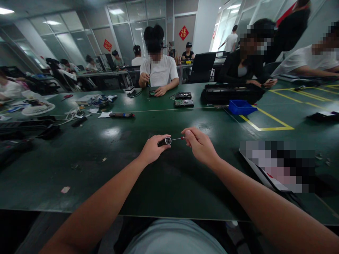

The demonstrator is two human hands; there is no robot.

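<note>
My left hand [155,149] is closed around a small black cylindrical part [164,141], whose round, light-rimmed end faces to the right. Between the thumb and fingers of my right hand [199,143] is a thin screwdriver [177,139] with a red portion near the grip. Its metal shaft points left, and the tip meets or nearly meets the cylinder's rim; exact contact is too small to tell. Most of the screwdriver's handle is hidden by my fingers. Both hands are held above the green table [169,190].
Across the table a person [159,70] works on a small device near opened circuit-board units [184,103]. A blue bin [242,107] and a long black case [230,94] stand back right. A dark cylindrical tool [122,115] lies left; a blurred-out flat item [275,169] lies right.
</note>
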